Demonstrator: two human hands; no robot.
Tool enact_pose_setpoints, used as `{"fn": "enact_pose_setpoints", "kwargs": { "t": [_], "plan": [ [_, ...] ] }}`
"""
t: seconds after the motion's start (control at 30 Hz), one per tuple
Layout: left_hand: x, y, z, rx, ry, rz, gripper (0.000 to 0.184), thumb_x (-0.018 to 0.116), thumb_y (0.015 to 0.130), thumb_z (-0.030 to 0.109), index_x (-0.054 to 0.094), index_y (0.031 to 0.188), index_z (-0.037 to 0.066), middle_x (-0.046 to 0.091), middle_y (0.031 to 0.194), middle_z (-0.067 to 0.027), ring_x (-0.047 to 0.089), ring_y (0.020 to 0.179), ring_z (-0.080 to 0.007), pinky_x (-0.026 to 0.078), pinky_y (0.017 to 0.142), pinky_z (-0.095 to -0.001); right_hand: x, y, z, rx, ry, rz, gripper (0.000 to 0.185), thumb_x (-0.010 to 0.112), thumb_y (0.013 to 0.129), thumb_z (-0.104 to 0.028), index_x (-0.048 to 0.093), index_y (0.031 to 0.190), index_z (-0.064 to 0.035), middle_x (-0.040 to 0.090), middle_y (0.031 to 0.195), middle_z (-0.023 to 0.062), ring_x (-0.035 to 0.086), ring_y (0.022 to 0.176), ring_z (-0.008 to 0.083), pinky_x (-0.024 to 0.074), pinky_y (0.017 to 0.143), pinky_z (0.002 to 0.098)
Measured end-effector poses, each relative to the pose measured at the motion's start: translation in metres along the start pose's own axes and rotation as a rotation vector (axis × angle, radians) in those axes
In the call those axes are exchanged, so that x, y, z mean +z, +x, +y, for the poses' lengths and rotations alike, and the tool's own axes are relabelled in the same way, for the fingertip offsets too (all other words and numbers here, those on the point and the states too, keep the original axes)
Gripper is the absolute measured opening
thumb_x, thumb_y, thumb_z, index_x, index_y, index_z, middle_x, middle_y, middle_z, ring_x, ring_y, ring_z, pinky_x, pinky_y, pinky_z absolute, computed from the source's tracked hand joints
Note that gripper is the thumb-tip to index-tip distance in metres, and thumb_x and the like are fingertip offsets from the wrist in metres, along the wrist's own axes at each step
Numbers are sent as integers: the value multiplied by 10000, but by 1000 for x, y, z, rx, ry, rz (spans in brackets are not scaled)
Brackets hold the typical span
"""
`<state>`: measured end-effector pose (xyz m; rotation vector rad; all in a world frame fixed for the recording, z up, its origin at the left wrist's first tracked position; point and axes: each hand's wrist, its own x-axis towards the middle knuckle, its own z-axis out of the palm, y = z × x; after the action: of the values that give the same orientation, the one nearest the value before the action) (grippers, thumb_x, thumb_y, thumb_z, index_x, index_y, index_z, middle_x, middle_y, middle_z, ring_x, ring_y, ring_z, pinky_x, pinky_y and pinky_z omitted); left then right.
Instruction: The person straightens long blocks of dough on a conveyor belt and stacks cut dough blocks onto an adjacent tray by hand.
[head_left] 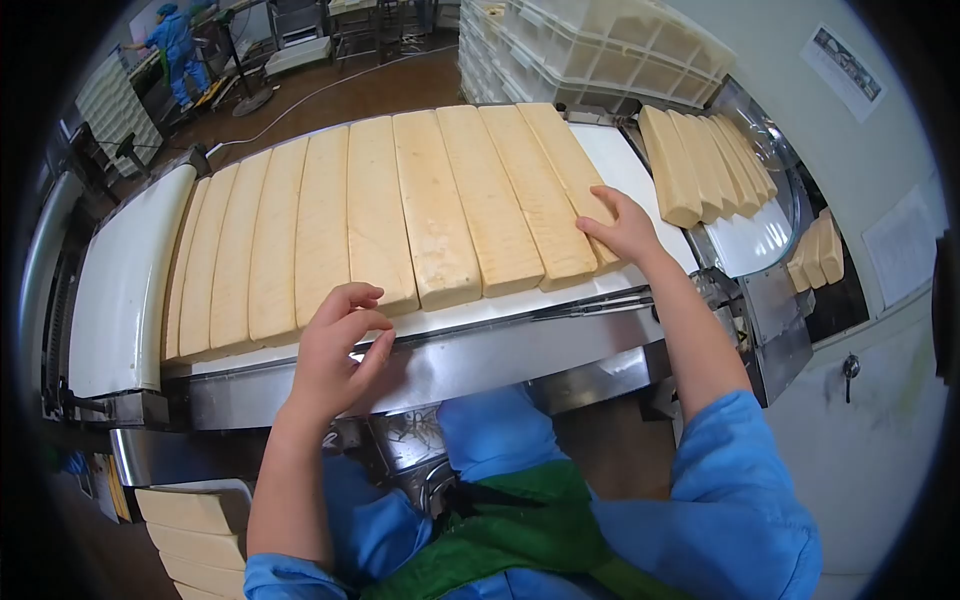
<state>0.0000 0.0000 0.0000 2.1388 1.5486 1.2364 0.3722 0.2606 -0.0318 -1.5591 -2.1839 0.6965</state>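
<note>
While our L hand (333,350) hangs empty, fingers apart, over nr edge of belt (125,285) | our R hand (630,232) spread at R-most pale block (555,165), twd belt's R end, contact unclear | est. hefty, softish, dents easily | we'd hold both long sides, mid-length

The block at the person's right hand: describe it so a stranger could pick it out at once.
Find the white conveyor bearing a row of long, pale yellow blocks. Follow the row to its right end, by the right hand. Unlike its neighbours, the end block there has bare white surface along its right side.
</note>
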Motion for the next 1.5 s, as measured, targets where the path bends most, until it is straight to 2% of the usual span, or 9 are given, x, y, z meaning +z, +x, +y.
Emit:
{"fn": "enact_pose_setpoints", "kwargs": {
  "t": [0.2,0.5,0.63,0.7,1.0,1.13,1.37,1.4,1.5],
  "plan": [
    [3,1,5,-18,-9,2,104,694,792,-4,647,882,19,600,1103,-154,603,982,-276,496,852,-355,1,-49,-17,-439,-388,121,774,795,738,-442,533,1355,-55,455,1442,218,462,1338,329,394,1085,403],
    [5,-2,-1,-16,22,-9,107,693,789,-8,642,881,11,603,1077,-152,605,965,-280,498,848,-355,-7,21,-12,-254,-88,239,516,738,812,-400,638,1163,-36,485,1404,214,547,1209,349,442,1021,421],
    [3,-1,-4,-42,19,22,109,705,780,13,646,873,7,608,1060,-158,615,975,-302,508,837,-361,-36,51,70,144,-800,493,608,703,822,-318,534,1310,4,490,1409,200,468,1303,329,399,1080,428],
    [2,2,-7,-45,11,33,114,711,776,23,649,870,5,610,1055,-160,620,979,-311,513,834,-363,-53,33,85,268,-634,448,608,692,811,-288,532,1316,11,491,1403,216,432,1331,345,373,1107,428],
    [9,7,-3,-44,-49,18,108,704,784,26,657,880,13,617,1057,-153,625,977,-302,511,838,-354,-96,-31,160,47,-655,420,700,708,742,-309,510,1316,40,524,1339,266,493,1268,389,409,1062,442],
    [13,7,4,-33,-29,-11,100,700,788,25,658,879,17,621,1053,-148,629,970,-301,513,835,-351,-52,-27,107,297,-514,496,775,737,747,-394,498,1332,55,576,1274,269,581,1155,404,460,993,461],
    [16,11,3,-25,-44,11,94,699,791,30,652,872,20,622,1053,-145,629,980,-302,516,833,-359,-104,-44,176,361,1034,139,639,676,863,-293,489,1369,49,639,1224,183,620,1122,223,472,957,361],
    [17,10,3,-26,-39,3,94,699,791,32,651,870,20,622,1054,-143,629,981,-302,516,832,-360,-105,-43,154,530,786,256,649,691,853,-258,475,1377,58,637,1230,171,624,1113,235,472,970,358],
    [20,12,4,-26,-19,-22,92,700,791,36,649,867,22,624,1054,-140,629,981,-302,517,831,-361,-65,-43,122,111,82,305,685,711,802,-257,481,1373,41,637,1233,176,629,1110,259,479,967,359]
  ]
}}
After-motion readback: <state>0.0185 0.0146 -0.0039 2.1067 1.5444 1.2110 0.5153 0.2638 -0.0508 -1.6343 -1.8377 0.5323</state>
